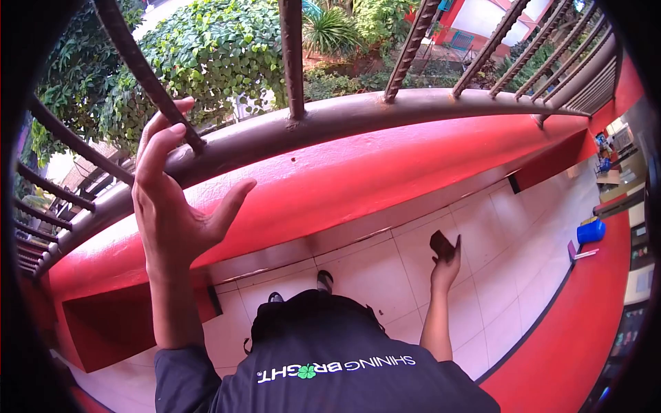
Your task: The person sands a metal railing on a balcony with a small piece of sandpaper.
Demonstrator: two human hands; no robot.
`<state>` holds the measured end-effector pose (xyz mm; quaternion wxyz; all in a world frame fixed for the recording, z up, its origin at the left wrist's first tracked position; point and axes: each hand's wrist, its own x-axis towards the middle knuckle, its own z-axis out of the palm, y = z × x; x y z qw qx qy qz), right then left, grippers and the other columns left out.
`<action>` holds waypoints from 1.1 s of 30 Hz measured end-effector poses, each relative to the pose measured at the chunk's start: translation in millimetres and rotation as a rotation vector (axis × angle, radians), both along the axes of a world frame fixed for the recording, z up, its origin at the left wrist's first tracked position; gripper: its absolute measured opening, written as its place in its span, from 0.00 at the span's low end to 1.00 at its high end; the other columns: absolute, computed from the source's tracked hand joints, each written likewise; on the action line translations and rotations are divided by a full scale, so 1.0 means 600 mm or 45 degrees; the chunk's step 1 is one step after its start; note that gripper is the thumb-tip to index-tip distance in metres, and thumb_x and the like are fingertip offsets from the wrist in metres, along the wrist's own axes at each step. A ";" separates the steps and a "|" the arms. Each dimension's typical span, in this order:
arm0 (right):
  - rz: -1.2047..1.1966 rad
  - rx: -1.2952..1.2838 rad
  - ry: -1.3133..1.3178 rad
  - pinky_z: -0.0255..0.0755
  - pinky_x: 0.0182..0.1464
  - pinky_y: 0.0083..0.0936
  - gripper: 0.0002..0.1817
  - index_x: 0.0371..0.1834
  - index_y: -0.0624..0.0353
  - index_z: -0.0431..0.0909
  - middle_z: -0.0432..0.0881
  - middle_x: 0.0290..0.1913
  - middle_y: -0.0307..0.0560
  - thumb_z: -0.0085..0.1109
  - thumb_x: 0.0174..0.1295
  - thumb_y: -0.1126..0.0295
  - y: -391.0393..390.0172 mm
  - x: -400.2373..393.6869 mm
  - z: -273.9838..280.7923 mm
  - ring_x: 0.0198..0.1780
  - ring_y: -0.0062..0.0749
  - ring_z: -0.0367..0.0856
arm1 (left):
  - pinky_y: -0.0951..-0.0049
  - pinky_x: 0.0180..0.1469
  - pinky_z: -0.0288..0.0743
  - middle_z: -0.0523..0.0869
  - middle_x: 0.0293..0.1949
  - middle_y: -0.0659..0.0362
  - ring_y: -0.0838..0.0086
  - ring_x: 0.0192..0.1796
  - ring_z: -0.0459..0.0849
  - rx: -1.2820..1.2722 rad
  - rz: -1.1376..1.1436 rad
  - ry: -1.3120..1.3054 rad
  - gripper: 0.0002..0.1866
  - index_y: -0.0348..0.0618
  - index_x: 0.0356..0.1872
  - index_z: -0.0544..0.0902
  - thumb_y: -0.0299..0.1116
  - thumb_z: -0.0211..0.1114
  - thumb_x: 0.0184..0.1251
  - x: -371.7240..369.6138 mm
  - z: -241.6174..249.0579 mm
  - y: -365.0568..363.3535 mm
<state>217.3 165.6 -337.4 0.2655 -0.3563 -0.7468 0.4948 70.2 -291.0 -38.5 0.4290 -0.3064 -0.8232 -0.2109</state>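
Note:
My left hand point(169, 199) is raised at the brown metal railing point(337, 115), its fingers apart and bent around the foot of an upright ribbed bar point(148, 76); the thumb points away to the right. Lower down on the right, my right hand point(446, 265) holds a small dark brown block-like object point(441, 245), with the fingers partly behind it. Below the railing runs a red ledge point(358, 172).
Pale floor tiles point(406, 268) lie under my feet. A blue container point(591, 231) stands on a red surface point(585, 310) at the right. Green bushes point(206, 55) grow beyond the bars. A red block-shaped support point(103, 327) juts out at the lower left.

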 end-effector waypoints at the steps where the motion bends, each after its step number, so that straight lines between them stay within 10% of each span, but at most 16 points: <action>1: -0.030 0.002 0.111 0.84 0.56 0.37 0.42 0.90 0.43 0.45 0.72 0.75 0.62 0.51 0.77 0.79 -0.029 -0.019 0.074 0.66 0.42 0.81 | 0.46 0.68 0.72 0.78 0.67 0.42 0.44 0.68 0.78 0.026 0.011 0.053 0.47 0.49 0.69 0.65 0.38 0.87 0.51 0.006 -0.003 -0.007; 4: -0.359 0.731 0.285 0.66 0.76 0.34 0.40 0.90 0.54 0.41 0.55 0.86 0.60 0.50 0.80 0.76 -0.067 -0.066 0.177 0.76 0.45 0.72 | 0.41 0.79 0.58 0.71 0.74 0.36 0.42 0.77 0.69 -0.123 0.244 0.140 0.44 0.50 0.70 0.63 0.29 0.82 0.55 0.062 0.010 -0.049; 6: -0.077 0.383 0.630 0.58 0.80 0.36 0.35 0.86 0.66 0.49 0.59 0.84 0.60 0.51 0.80 0.75 -0.127 -0.082 0.280 0.79 0.44 0.69 | 0.41 0.79 0.58 0.71 0.74 0.36 0.42 0.77 0.68 -0.049 0.310 0.203 0.43 0.48 0.69 0.65 0.27 0.82 0.56 0.084 0.003 -0.089; 11: 0.302 0.654 0.903 0.73 0.71 0.32 0.21 0.75 0.69 0.71 0.84 0.68 0.57 0.45 0.82 0.77 -0.229 -0.201 0.439 0.70 0.36 0.82 | 0.44 0.79 0.57 0.61 0.78 0.38 0.43 0.78 0.65 -0.043 0.533 0.346 0.46 0.47 0.71 0.63 0.36 0.85 0.56 0.102 -0.002 -0.196; 17: 0.434 1.230 0.605 0.74 0.71 0.49 0.23 0.71 0.65 0.77 0.77 0.69 0.68 0.51 0.74 0.80 -0.411 -0.216 0.418 0.70 0.55 0.78 | 0.46 0.81 0.57 0.70 0.76 0.49 0.49 0.81 0.63 -0.247 0.807 0.014 0.40 0.46 0.70 0.73 0.48 0.81 0.59 0.105 -0.029 -0.316; 19: 0.266 0.504 0.273 0.65 0.78 0.54 0.28 0.73 0.64 0.75 0.73 0.72 0.68 0.49 0.69 0.85 -0.400 -0.217 0.445 0.76 0.52 0.72 | 0.48 0.81 0.55 0.74 0.73 0.51 0.52 0.79 0.66 -0.426 0.979 -0.057 0.40 0.47 0.71 0.75 0.53 0.78 0.60 0.100 -0.048 -0.333; 20: 0.384 1.068 0.576 0.66 0.76 0.58 0.30 0.74 0.64 0.75 0.74 0.71 0.69 0.46 0.67 0.86 -0.431 -0.213 0.413 0.74 0.53 0.74 | 0.48 0.81 0.55 0.74 0.73 0.51 0.52 0.79 0.66 -0.402 0.970 -0.068 0.40 0.47 0.71 0.75 0.53 0.78 0.60 0.100 -0.058 -0.338; 25: 0.239 0.924 0.516 0.72 0.73 0.44 0.26 0.71 0.63 0.78 0.78 0.68 0.65 0.47 0.71 0.84 -0.396 -0.226 0.432 0.71 0.55 0.76 | 0.48 0.81 0.53 0.77 0.69 0.51 0.53 0.75 0.72 -0.284 0.850 -0.083 0.43 0.49 0.74 0.74 0.56 0.76 0.61 0.097 -0.061 -0.341; 28: 0.535 1.188 0.648 0.71 0.73 0.56 0.28 0.68 0.60 0.80 0.78 0.68 0.65 0.46 0.67 0.86 -0.489 -0.194 0.413 0.68 0.56 0.79 | 0.48 0.80 0.54 0.77 0.68 0.51 0.53 0.74 0.73 -0.252 0.853 -0.091 0.42 0.49 0.73 0.74 0.58 0.75 0.61 0.097 -0.058 -0.332; 31: 0.276 0.698 0.513 0.65 0.77 0.56 0.30 0.70 0.59 0.80 0.76 0.72 0.62 0.47 0.65 0.87 -0.419 -0.230 0.441 0.73 0.50 0.76 | 0.48 0.80 0.55 0.78 0.66 0.52 0.53 0.73 0.73 -0.244 0.821 -0.064 0.41 0.49 0.72 0.75 0.60 0.73 0.62 0.099 -0.056 -0.332; 33: 0.436 1.144 0.636 0.64 0.78 0.53 0.28 0.70 0.59 0.80 0.75 0.73 0.61 0.48 0.67 0.86 -0.451 -0.224 0.432 0.74 0.51 0.75 | 0.49 0.79 0.55 0.78 0.66 0.52 0.54 0.73 0.74 -0.243 0.821 -0.056 0.41 0.49 0.72 0.75 0.60 0.73 0.62 0.095 -0.058 -0.334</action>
